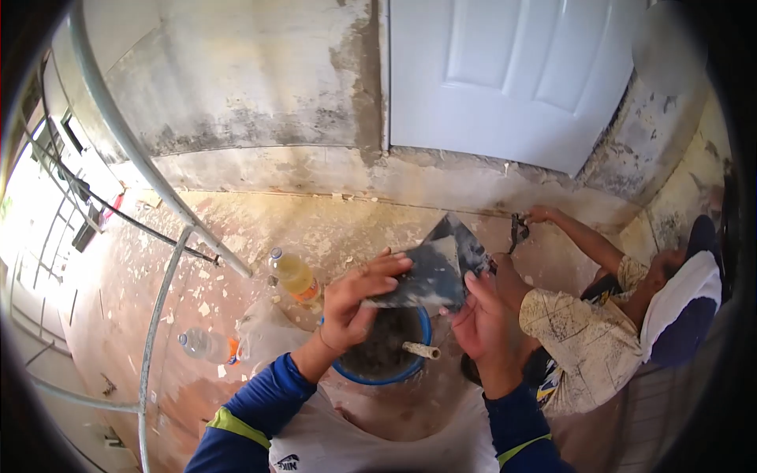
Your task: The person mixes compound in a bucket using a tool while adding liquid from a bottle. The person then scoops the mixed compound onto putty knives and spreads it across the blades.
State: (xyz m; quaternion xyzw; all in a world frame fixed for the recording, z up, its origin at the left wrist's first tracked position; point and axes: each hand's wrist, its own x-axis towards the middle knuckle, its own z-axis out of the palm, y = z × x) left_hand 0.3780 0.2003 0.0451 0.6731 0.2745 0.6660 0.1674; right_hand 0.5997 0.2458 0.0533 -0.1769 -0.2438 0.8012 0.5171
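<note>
Both my hands hold a dark, flat sheet (430, 272) with pale dusty patches and a pointed top corner. My left hand (355, 303) grips its left end, with the thumb below and the fingers over the face. At the lower right corner, my right hand (481, 319) pinches it with the thumb in front. Beneath the sheet is a blue-rimmed bucket (377, 381) of dark grey material, partly hidden by the sheet. A pale stick or handle (422, 349) juts out over the bucket's right side.
A co-worker (591, 339) crouches at the right, one hand holding a dark object (518, 232) near the wall. Left of the bucket are a yellow bottle (293, 273), a clear bottle (203, 344) and a plastic bag (272, 335). Metal poles (150, 169) stand at the left; a white door (505, 71) is ahead.
</note>
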